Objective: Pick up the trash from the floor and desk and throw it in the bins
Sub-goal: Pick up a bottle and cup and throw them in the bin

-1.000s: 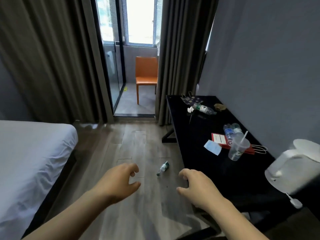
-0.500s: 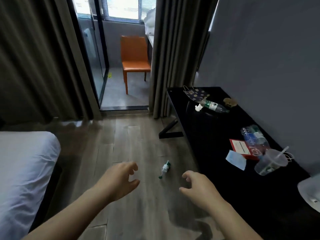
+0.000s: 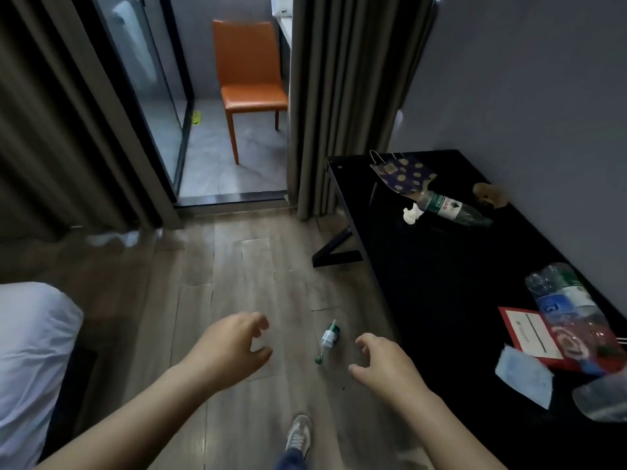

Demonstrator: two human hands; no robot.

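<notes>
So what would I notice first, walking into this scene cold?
The left hand and right hand, empty and held out over the floor, with a small green-capped bottle lying between them. Then the orange chair at the back, and the black desk on the right strewn with plastic bottles, a tissue and a blue mask.
</notes>
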